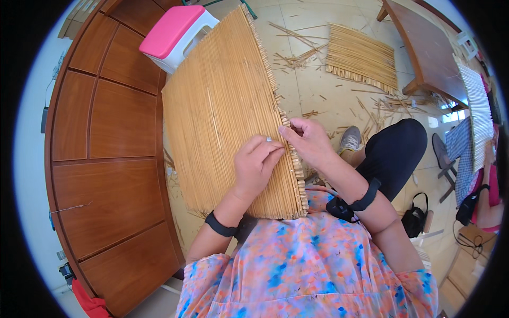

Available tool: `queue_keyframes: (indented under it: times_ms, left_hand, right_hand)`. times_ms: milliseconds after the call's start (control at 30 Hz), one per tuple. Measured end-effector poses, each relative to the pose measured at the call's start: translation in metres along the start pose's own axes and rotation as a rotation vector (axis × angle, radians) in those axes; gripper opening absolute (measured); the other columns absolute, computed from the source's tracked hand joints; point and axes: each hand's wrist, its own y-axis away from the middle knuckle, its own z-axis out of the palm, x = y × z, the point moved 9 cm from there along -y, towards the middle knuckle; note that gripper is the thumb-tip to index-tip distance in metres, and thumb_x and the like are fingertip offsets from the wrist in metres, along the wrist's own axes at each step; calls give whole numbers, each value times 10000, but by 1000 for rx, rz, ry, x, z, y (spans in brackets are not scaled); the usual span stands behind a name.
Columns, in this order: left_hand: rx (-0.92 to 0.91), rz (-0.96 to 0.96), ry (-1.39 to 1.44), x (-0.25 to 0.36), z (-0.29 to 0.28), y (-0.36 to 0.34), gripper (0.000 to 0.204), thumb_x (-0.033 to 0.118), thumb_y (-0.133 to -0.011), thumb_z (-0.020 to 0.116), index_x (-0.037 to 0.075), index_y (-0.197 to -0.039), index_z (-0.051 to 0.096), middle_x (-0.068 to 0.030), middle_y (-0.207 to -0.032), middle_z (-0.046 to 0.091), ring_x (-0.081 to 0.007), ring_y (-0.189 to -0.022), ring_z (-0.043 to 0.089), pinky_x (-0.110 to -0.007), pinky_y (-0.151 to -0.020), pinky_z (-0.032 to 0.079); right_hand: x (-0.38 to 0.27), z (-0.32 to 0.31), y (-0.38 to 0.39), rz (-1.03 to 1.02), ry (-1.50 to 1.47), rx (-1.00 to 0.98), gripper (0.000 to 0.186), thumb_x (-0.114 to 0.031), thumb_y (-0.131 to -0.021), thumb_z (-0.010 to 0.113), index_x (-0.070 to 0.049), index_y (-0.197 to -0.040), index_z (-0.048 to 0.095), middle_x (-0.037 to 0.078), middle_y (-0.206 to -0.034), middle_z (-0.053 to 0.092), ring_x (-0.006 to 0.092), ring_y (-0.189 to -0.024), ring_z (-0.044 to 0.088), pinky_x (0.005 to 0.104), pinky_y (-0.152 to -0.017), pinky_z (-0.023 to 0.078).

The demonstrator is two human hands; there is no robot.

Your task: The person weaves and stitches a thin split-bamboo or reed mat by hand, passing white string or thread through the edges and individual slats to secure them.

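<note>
A large mat of tan straw stalks (212, 122) lies tilted across my lap, its stalks packed side by side. Along its right side runs a bumpy edge of cut, bound stalk ends. My left hand (257, 163) rests over the mat close to that edge, fingertips pinched together; a small silvery thing shows on one finger. Whatever the pinch holds is too small to name. My right hand (310, 142) has thumb and fingers closed on the bound edge, just right of the left fingertips. Dark bands circle both my forearms.
A pink-topped white stool (172, 32) stands beyond the mat, by a brown panelled cabinet (122, 116). A second straw mat (361, 57) and loose stalks (302, 55) lie on the tiled floor. At right, near a wooden table (424, 47), another person holds a pale mat (473, 111).
</note>
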Motion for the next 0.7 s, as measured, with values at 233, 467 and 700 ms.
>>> queue_keyframes:
  times_ms: [233, 467, 700]
  left_hand:
    - [-133, -11, -67, -4, 19, -4, 78, 60, -786, 724, 52, -828, 659, -99, -803, 603, -268, -725, 605, -343, -627, 494]
    - [-139, 77, -228, 2, 42, 9, 88, 155, -789, 712, 116, -832, 647, -57, -803, 572, -263, -747, 590, -375, -622, 493]
    - [-214, 152, -291, 11, 45, 2, 47, 178, -817, 626, 147, -851, 615, -41, -799, 520, -239, -744, 574, -378, -595, 487]
  right_hand:
    - [22, -8, -15, 81, 202, -49, 361, -285, -893, 684, 26, -728, 603, 50, -567, 509, 90, -549, 415, 310, -484, 366]
    - [49, 4, -15, 152, -123, -43, 286, -259, -929, 660, 26, -923, 677, 15, -798, 657, 78, -677, 542, 276, -583, 464]
    - [53, -11, -13, 182, -303, 48, 222, -195, -959, 623, 20, -951, 675, 27, -841, 666, 90, -700, 578, 262, -627, 481]
